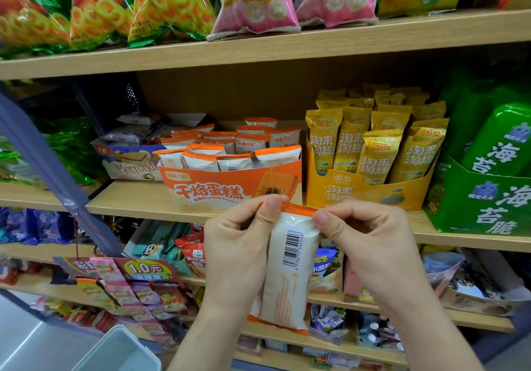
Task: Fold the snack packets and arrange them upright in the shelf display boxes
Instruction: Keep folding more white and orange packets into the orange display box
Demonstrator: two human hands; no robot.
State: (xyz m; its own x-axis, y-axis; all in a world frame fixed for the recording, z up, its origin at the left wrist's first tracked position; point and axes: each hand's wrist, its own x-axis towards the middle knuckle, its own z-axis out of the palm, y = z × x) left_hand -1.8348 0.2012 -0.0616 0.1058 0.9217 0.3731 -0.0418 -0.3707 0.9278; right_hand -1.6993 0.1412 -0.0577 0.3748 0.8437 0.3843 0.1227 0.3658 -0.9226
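Observation:
I hold a white snack packet (pixel 287 270) with orange ends upright in front of the middle shelf, its barcode side facing me. My left hand (pixel 241 244) pinches the left of its orange top seal between thumb and fingers. My right hand (pixel 365 241) pinches the right of the same seal. Just behind the hands stands the orange display box (pixel 230 186), with several matching white-and-orange packets standing upright inside it.
A yellow display box (pixel 365 195) of yellow stick packets stands to the right, then a green seaweed box (pixel 482 201). A wafer box (pixel 129 163) sits on the left. Puffed snack bags line the shelf above. A white bin (pixel 115 350) is at lower left.

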